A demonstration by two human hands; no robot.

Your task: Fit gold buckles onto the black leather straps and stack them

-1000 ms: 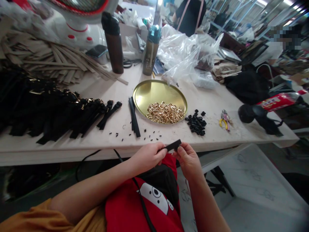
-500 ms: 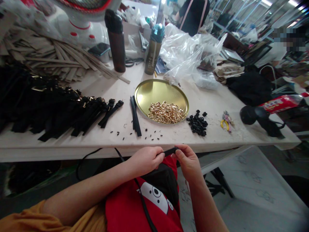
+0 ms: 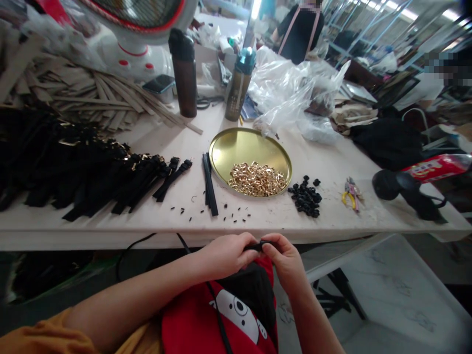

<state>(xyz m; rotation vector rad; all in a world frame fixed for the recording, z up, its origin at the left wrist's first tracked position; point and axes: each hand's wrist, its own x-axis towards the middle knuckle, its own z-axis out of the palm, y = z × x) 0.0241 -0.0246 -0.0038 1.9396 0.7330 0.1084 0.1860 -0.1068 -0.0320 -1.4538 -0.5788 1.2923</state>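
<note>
Just off the table's front edge, over my lap, my left hand [image 3: 230, 253] is closed round a black strap [image 3: 253, 247]. My right hand [image 3: 283, 255] pinches the same strap between thumb and fingers, close to the left fingertips. Much of the strap is hidden inside the hands. Ahead of them, a gold round tray [image 3: 236, 142] bears a heap of small gold buckles [image 3: 258, 179]. A pile of small black loops [image 3: 305, 196] lies right of the tray. Loose black straps [image 3: 209, 189] rest at its left.
Many black straps with gold buckles [image 3: 121, 182] are heaped at left, before grey strips [image 3: 106, 98]. Two bottles [image 3: 184, 73] and a fan [image 3: 132, 54] stand behind. Pliers [image 3: 352, 194], a black tool [image 3: 401, 189] and a red-labelled bottle [image 3: 438, 167] lie at right. Another person [image 3: 302, 32] is at the back.
The view has shifted, so the table sits slightly lower in it. My hands have come closer together on the strap, and less of it shows between them.
</note>
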